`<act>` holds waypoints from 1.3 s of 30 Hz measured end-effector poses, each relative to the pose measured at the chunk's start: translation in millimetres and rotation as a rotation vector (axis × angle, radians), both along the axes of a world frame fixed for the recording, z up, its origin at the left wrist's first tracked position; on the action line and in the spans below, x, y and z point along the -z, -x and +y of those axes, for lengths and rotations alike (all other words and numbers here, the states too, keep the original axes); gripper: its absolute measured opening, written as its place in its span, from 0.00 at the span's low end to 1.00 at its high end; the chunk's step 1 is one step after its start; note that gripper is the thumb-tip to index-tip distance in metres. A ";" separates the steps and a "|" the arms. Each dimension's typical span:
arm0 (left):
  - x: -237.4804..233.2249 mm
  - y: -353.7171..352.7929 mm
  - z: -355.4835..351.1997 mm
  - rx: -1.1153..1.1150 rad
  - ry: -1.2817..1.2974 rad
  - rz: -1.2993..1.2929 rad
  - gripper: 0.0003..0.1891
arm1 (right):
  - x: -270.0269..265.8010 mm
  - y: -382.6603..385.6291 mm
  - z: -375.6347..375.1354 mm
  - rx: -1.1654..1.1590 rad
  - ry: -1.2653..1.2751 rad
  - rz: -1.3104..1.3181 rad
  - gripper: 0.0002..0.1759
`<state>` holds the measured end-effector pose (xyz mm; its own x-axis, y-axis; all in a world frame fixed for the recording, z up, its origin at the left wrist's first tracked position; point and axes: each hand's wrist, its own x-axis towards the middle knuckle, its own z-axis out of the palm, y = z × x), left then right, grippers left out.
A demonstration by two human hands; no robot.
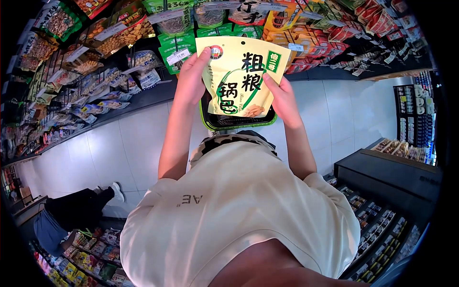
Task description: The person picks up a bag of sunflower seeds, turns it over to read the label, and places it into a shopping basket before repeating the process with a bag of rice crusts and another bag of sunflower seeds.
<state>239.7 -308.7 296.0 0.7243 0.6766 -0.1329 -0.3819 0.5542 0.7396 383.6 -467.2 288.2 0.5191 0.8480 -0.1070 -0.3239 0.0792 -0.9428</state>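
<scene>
The left hand (pixel 192 80) has its grip on the upper left edge of a yellow snack bag (pixel 239 76), and the right hand's (pixel 286 100) grip holds its right edge, both thumbs across the front. The bag is between the hands, partly hiding a green-rimmed basket (pixel 239 121), near hanging packets (pixel 169 42).

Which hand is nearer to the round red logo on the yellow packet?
Left. The left hand holds the left edge of the yellow packet, thumb beside the round red logo; the right hand holds the opposite edge, farther away.
</scene>
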 end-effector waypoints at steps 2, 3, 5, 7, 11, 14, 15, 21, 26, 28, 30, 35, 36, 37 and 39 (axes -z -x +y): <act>-0.7 8.0 -4.2 0.017 -0.051 0.066 0.17 | 0.7 2.4 -1.6 0.000 -0.007 0.003 0.14; -1.7 11.3 -6.8 0.039 -0.102 0.134 0.18 | 3.6 1.8 -2.8 -0.013 0.004 -0.042 0.14; -1.9 18.1 -15.2 0.012 -0.145 0.142 0.21 | 7.1 1.0 -4.3 -0.040 0.014 -0.076 0.14; -0.4 19.4 -21.8 -0.016 -0.183 0.133 0.21 | 6.9 -2.2 -4.7 -0.068 -0.002 -0.089 0.13; 2.8 26.2 -32.3 -0.040 -0.209 0.165 0.19 | 4.0 -3.4 -3.4 -0.099 -0.029 -0.224 0.12; 8.5 29.6 -38.5 -0.044 -0.214 0.212 0.18 | -3.0 -1.9 -4.0 -0.144 -0.043 -0.273 0.13; 9.2 30.4 -40.9 -0.058 -0.220 0.219 0.18 | -3.5 -1.5 -3.8 -0.153 -0.039 -0.259 0.13; 16.4 46.5 -51.3 -0.067 -0.234 0.276 0.17 | 10.8 3.5 -1.4 -0.157 -0.060 -0.215 0.13; 27.2 64.8 -46.0 -0.123 -0.243 0.310 0.16 | 6.7 17.2 10.2 -0.214 -0.031 -0.185 0.14; 26.7 67.9 -42.1 -0.179 -0.271 0.313 0.16 | 3.5 23.0 15.4 -0.199 -0.023 -0.169 0.14; 25.5 76.3 -30.2 -0.158 -0.287 0.305 0.16 | 0.9 31.6 23.2 -0.170 -0.014 -0.167 0.16; 13.1 105.8 5.3 -0.116 -0.259 0.196 0.14 | -12.6 62.8 54.5 -0.083 -0.095 -0.033 0.14; 12.2 115.4 15.0 -0.113 -0.288 0.186 0.14 | -16.0 72.4 62.9 -0.047 -0.121 0.022 0.15; 10.4 123.3 24.9 -0.112 -0.317 0.175 0.13 | -18.8 80.0 69.6 -0.052 -0.118 0.036 0.15; 2.3 140.7 41.7 -0.104 -0.328 0.160 0.13 | -25.1 99.6 83.2 -0.043 -0.111 0.043 0.16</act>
<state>98.9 -266.9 293.7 0.6370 0.7708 -0.0031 -0.2888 0.2423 0.9262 284.0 -384.0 313.3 0.4786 0.8775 -0.0320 -0.3687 0.1678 -0.9143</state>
